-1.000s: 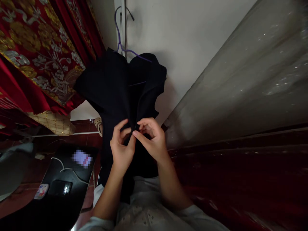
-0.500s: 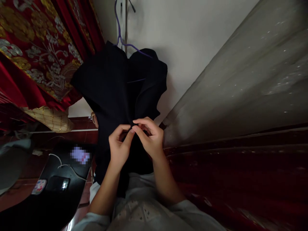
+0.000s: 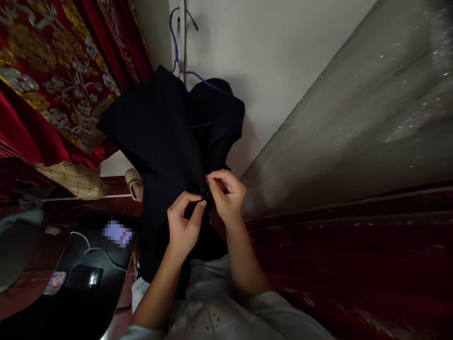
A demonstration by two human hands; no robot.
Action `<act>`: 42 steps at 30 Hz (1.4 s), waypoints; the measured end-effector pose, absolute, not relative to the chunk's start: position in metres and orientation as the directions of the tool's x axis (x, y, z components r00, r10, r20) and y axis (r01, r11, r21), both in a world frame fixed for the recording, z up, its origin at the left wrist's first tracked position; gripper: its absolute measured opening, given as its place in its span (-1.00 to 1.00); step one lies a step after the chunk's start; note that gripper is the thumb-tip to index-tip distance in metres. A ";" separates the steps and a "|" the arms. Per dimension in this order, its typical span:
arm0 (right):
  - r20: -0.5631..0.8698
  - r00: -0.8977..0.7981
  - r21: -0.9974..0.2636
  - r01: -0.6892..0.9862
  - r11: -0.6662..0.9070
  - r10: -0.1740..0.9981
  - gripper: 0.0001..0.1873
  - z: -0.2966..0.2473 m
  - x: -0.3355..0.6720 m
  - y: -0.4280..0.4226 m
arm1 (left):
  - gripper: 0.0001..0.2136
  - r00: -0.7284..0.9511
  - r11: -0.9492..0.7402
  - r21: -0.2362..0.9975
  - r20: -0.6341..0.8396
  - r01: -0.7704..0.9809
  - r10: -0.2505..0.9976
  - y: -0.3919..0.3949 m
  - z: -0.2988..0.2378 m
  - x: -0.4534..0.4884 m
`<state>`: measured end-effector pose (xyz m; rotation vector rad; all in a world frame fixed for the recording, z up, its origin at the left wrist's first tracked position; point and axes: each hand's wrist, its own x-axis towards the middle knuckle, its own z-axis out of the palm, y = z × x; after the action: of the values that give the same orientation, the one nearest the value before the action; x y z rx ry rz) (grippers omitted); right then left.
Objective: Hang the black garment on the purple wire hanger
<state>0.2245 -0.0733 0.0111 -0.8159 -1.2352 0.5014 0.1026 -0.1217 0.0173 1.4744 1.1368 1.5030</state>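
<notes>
A black garment (image 3: 166, 137) hangs on a purple hanger (image 3: 179, 56) against the white wall. My left hand (image 3: 184, 224) pinches the front edge of the garment at its middle, fingers closed on the cloth. Close beside it, my right hand (image 3: 226, 198) pinches the facing edge of the same opening, fingertips almost touching those of the left. What sits between the fingertips is too dark and small to make out.
A red and gold patterned curtain (image 3: 53, 80) hangs at the left. A dark table (image 3: 81, 293) at lower left bears a mouse (image 3: 83, 277) and a white cable. A pale translucent drape (image 3: 354, 132) fills the right, above dark red fabric (image 3: 354, 274). A sandal (image 3: 133, 182) lies on the floor.
Both hands shifted slightly right and down along the garment's front opening. The left side of the garment swung out to the left.
</notes>
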 end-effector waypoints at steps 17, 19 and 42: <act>0.723 0.180 -0.691 0.209 0.692 0.668 -0.88 0.014 0.233 -0.081 | -0.96 -0.112 -0.366 0.930 0.360 -0.035 0.926 -0.113 0.019 0.112; 0.750 0.137 -0.659 0.242 0.713 0.647 -0.88 0.021 0.233 -0.070 | -0.95 -0.134 -0.380 0.925 0.379 0.021 0.916 -0.113 0.017 0.110; 0.907 -0.093 -0.303 0.536 0.788 0.412 -0.62 0.133 0.260 0.099 | -0.74 0.036 -0.795 0.540 0.821 0.278 0.570 0.027 0.116 0.079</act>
<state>0.2597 0.0992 0.1325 -0.7471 -1.7151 -0.1222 0.0795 0.0266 0.1158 2.0794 0.8742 1.8351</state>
